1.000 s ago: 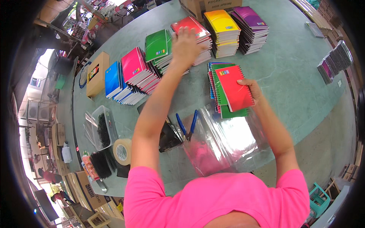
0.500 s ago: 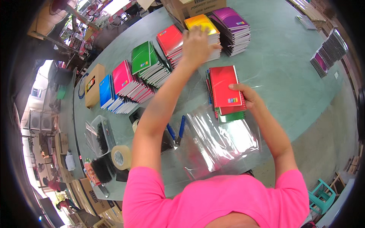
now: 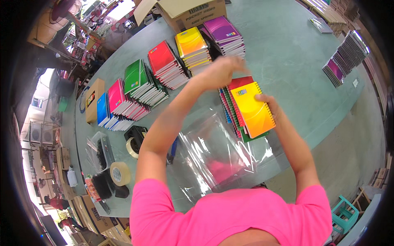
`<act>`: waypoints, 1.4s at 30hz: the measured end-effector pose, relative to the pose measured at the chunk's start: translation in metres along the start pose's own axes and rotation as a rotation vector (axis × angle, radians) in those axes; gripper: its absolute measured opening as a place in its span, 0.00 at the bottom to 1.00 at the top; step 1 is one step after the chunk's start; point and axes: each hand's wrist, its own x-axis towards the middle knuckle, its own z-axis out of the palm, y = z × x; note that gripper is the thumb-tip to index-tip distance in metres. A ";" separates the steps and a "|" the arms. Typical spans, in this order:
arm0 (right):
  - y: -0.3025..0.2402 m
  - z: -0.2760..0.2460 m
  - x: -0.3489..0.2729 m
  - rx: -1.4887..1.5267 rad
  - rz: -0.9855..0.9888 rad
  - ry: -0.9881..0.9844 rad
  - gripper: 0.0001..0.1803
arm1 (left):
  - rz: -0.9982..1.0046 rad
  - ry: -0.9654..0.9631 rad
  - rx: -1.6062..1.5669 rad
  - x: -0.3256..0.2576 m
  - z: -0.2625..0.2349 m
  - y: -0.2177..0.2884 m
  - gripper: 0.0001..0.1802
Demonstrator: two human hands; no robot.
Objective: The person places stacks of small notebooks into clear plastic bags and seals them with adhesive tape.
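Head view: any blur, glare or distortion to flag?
Head view: left hand is motion-blurred; right hand on the yellow notebook is sharper; clear plastic bag throws white glare; the green table edge bows from fisheye, with black corners.

The left hand point(image 3: 221, 71) is motion-blurred, its fingers indistinct.

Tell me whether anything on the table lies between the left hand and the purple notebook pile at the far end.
Nothing visible does. The left hand hangs above the near end of the small stack with the yellow notebook on top, and only bare green table lies between it and the purple notebook pile.
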 end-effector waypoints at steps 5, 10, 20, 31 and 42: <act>-0.008 -0.024 -0.010 0.116 0.049 -0.006 0.30 | -0.267 0.562 0.646 0.033 0.022 -0.075 0.12; -0.033 -0.036 -0.017 0.177 -0.021 0.010 0.29 | -0.119 0.403 0.587 0.022 0.012 0.014 0.08; 0.011 0.000 -0.022 0.008 0.287 -0.011 0.27 | -0.125 -0.084 0.184 -0.109 0.042 0.139 0.50; 0.118 0.017 0.002 -1.269 -0.233 0.038 0.61 | -0.999 0.770 -1.111 -0.199 0.122 0.132 0.55; 0.147 0.037 0.016 -0.790 -0.559 -0.063 0.60 | -0.837 0.934 -0.888 -0.222 0.126 0.142 0.54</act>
